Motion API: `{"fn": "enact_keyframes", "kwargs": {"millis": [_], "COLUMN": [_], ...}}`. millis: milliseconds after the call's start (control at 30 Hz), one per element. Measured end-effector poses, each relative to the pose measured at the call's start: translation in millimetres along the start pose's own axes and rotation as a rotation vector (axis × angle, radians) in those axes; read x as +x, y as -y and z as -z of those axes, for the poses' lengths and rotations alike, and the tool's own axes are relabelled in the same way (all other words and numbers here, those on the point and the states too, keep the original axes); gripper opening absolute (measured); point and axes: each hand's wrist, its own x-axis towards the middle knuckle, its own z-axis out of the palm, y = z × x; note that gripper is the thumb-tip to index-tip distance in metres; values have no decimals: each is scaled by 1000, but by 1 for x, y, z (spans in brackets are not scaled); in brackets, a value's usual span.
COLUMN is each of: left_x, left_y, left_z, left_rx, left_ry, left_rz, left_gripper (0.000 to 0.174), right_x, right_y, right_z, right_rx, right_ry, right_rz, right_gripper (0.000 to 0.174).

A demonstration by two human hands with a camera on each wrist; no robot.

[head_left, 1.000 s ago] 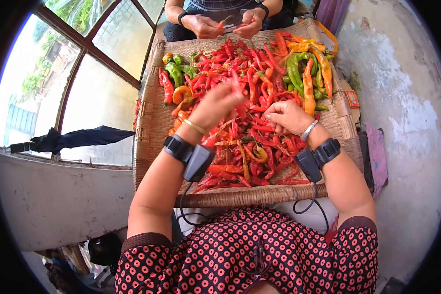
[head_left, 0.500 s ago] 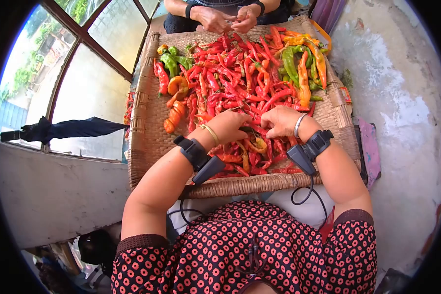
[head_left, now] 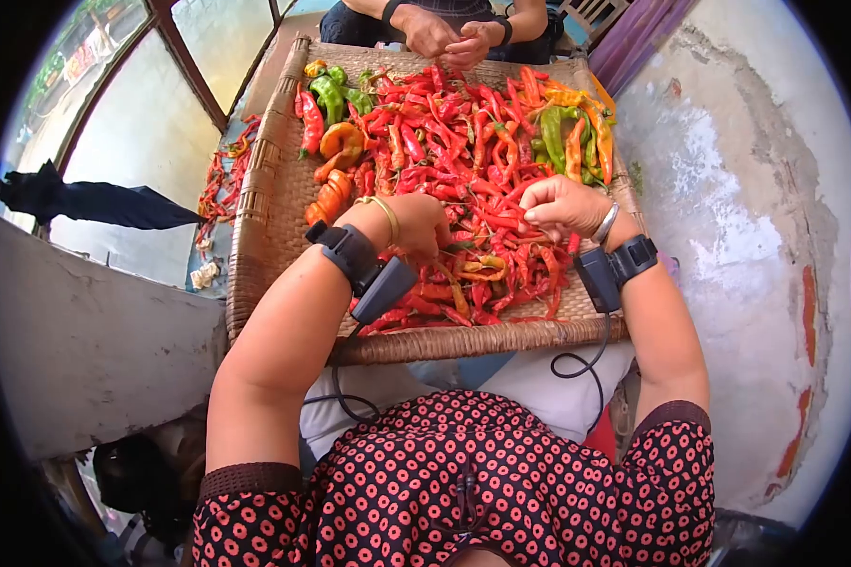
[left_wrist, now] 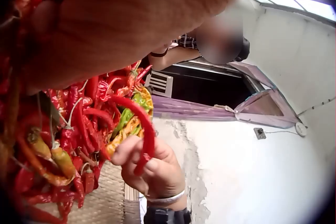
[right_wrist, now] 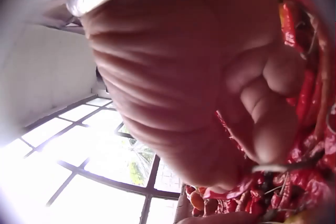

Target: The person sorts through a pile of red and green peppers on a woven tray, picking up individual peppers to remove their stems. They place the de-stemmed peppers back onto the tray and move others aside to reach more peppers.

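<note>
Red peppers [head_left: 425, 142] lie heaped on a woven tray [head_left: 265, 189]. The left hand [head_left: 416, 225] reaches down into the near-left part of the heap; its palm [left_wrist: 126, 24] fills the top of the left wrist view, and whether its fingertips hold a pepper is hidden. Just right of it, the right hand [head_left: 567, 208] is over the heap. In the left wrist view, the right hand [left_wrist: 160, 174] pinches a long curved red pepper [left_wrist: 148, 129] between thumb and fingers. The right palm [right_wrist: 168, 71] covers much of the right wrist view, with its fingers curled.
Green peppers [head_left: 329, 94] and orange ones [head_left: 329, 197] lie on the tray's left; more green and yellow peppers [head_left: 598, 142] are at right. Another person's hands [head_left: 449, 42] are beyond the far edge. A folded dark umbrella [head_left: 123, 203] is by the window.
The left hand has moved toward the near-left of the heap, away from the right hand. The right hand has lifted slightly and shifted right. The head view has shifted.
</note>
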Motion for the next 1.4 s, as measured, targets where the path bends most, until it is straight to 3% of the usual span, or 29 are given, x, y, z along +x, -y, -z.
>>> {"fn": "enact_keyframes", "kwargs": {"millis": [133, 200, 233, 300, 333, 400, 467, 667, 733, 800, 833, 867, 933, 1000, 1067, 1133, 1300, 1367, 1400], "left_x": [-4, -2, -2, 1, 3, 7, 7, 6, 4, 3, 5, 7, 10, 13, 13, 6, 10, 6, 2], "left_y": [-6, -7, -9, -8, -6, -4, -5, -13, -14, -13, -11, -10, -14, -14, -18, -32, -30, -28, -27], "left_z": [5, 4, 4, 2, 0, -2, -3, -3, -2, -2, -4, -5, -6, -9, -9, 2, -4, 3, 12], "left_rx": [-93, -85, -78, -72, -33, -2, 127, 205, 174, 142, 34, -73, -94, -390, -428, -681, -751, -931, -858], "left_ry": [124, 127, 122, 117, 102, 78, 33, -4, -18, -35, -147, -258, -324, -495, -540, -245, -239, -239, -236], "left_rz": [12, 9, 12, 4, -9, -25, -24, -8, -19, -23, -70, -118, -115, -171, -224, 40, 60, 80, 127], "left_gripper": [22, 19, 18, 18, 17, 15, 14, 13, 14, 15, 16, 19, 25, 32, 34, 25, 21, 18, 18], "right_x": [16, 25, 30, 38, 40, 50, 38, 37, 35, 33, 34, 33, 30, 32, 33, 35, 33, 32, 29], "right_y": [29, 47, 53, 54, 46, 6, 7, -24, -16, -3, 0, 3, 14, 11, 6, 2, -6, -10, -11], "right_z": [13, 17, 21, 27, 31, 46, 15, -4, -2, 8, 13, 15, 11, 3, -9, -17, -13, -4, 0], "right_rx": [-291, -18, -29, -55, -352, -991, -1343, -1510, -1480, -1179, -982, -563, -265, -105, 145, 116, 30, -4, 6], "right_ry": [-119, -354, -354, -620, -622, -354, -169, -240, -235, -253, -235, -212, -178, -175, -169, -184, -142, -127, -128], "right_rz": [40, 246, 238, 316, 169, 326, -3, -42, -13, 87, 150, 60, 85, 148, 196, 190, 142, 149, 156], "right_gripper": [13, 15, 15, 21, 25, 28, 31, 37, 28, 18, 13, 10, 8, 9, 10, 12, 16, 17, 17]}}
